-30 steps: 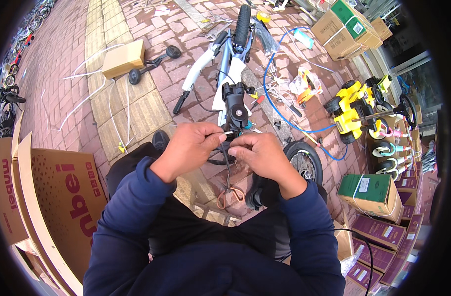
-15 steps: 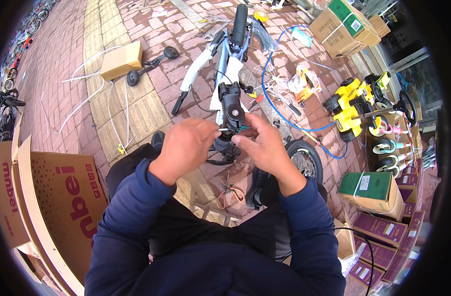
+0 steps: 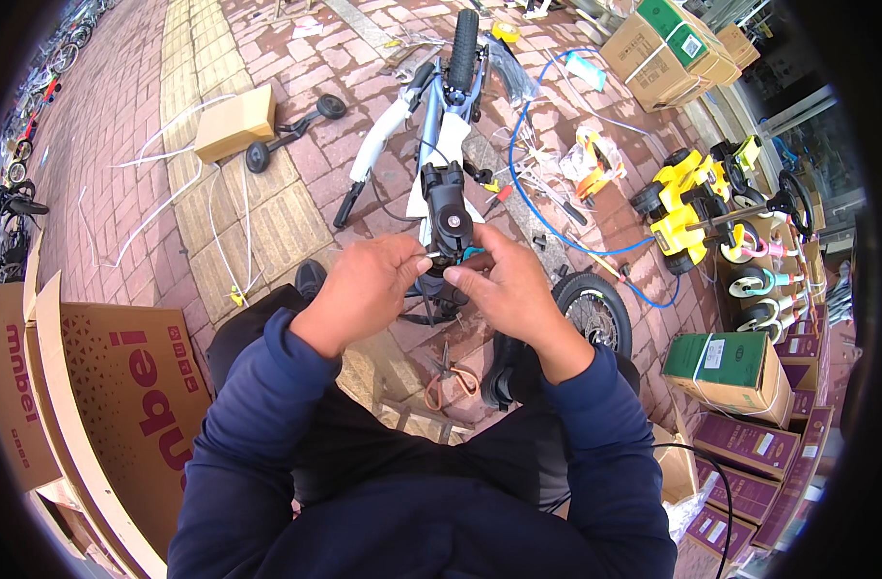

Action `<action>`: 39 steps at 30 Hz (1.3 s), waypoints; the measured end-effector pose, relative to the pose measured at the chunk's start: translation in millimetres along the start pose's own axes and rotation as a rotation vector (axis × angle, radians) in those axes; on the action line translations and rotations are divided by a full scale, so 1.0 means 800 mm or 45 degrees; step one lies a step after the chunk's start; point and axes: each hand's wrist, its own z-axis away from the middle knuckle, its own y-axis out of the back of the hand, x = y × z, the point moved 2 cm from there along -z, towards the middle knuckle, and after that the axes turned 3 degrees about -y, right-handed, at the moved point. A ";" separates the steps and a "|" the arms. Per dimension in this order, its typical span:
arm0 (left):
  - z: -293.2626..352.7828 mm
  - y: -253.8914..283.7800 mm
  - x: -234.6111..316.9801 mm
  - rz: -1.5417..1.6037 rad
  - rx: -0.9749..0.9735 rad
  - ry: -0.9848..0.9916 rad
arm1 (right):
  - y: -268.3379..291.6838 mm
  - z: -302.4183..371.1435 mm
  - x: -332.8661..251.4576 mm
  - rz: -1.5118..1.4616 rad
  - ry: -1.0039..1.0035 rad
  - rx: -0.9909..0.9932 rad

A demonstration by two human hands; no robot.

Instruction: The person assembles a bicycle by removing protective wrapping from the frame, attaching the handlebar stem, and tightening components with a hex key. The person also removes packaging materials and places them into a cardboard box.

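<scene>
A partly built bicycle stands before me, its black handlebar stem [image 3: 451, 221] topped by a round bolt cap. My left hand [image 3: 359, 289] is closed in a pinch at the left of the stem's near end, with a small silver metal piece [image 3: 431, 255] at its fingertips. On the other side, my right hand [image 3: 513, 294] is closed, thumb and fingers bent together against the stem's near end. Whatever sits between its fingers is hidden. Beyond the stem lie a white-wrapped frame tube [image 3: 377, 145] and a black tyre [image 3: 463, 53].
Orange-handled scissors [image 3: 451, 384] lie on the paving below my hands. A loose wheel [image 3: 592, 318] rests by my right foot, near a blue hose [image 3: 514, 159]. An open carton [image 3: 123, 405] stands left; yellow ride-on toys [image 3: 680, 227] and boxes [image 3: 726, 372] line the right.
Both hands and the stem's near end have shifted slightly left. The right fingers have moved a little along the stem; both hands keep their pinch.
</scene>
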 end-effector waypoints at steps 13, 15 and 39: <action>0.007 0.001 0.001 1.084 -0.288 0.684 | -0.002 -0.003 0.018 -0.082 0.032 0.080; 0.010 0.012 0.003 1.134 -0.289 0.650 | 0.003 0.000 0.015 -0.099 0.035 0.171; 0.038 -0.174 -0.146 -0.474 -0.352 0.207 | -0.008 -0.086 -0.131 1.120 -0.246 0.104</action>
